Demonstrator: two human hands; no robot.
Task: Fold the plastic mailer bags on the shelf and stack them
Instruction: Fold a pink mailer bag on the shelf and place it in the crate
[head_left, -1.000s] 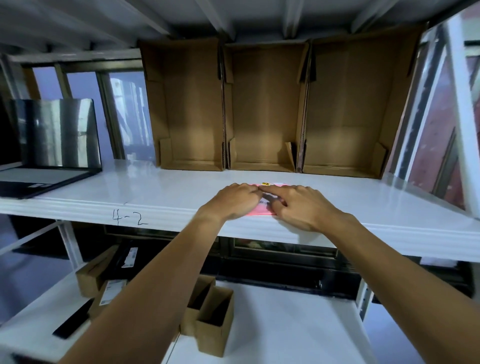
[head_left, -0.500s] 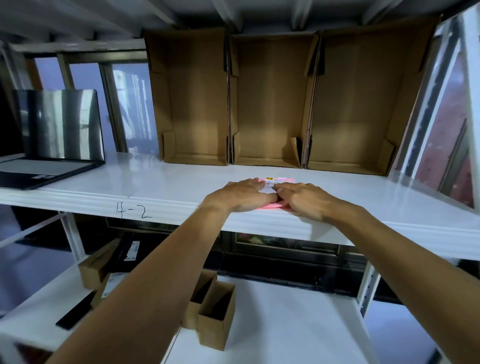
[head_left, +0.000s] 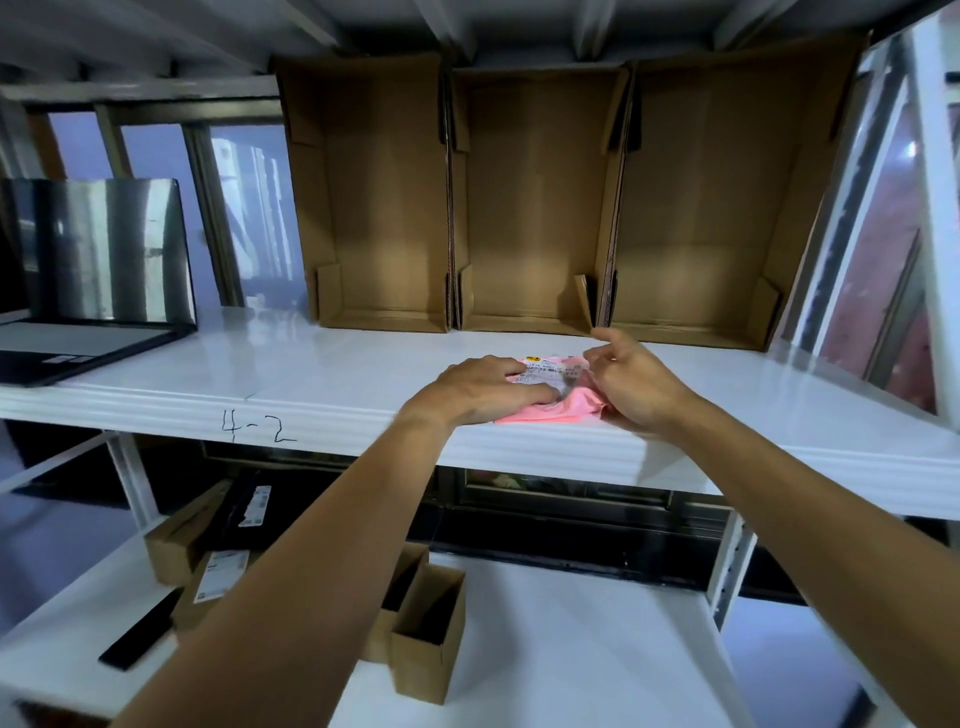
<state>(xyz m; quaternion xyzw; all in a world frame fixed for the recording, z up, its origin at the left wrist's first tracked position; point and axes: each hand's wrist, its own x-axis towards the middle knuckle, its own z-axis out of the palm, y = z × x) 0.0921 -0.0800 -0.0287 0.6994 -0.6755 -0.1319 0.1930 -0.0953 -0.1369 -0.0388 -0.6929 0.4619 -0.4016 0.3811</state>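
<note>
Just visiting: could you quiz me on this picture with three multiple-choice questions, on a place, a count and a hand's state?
1. Where is the laptop? A) left end of the shelf B) floor C) a lap
2. How many cardboard boxes stand behind the pink mailer bag? A) one B) three C) six
3. The left hand is A) pressing flat on the bag B) hanging idle C) waving
Answers: 1A, it sits open at the left; 2B, three side by side; 3A, straight fingers on the bag.
</note>
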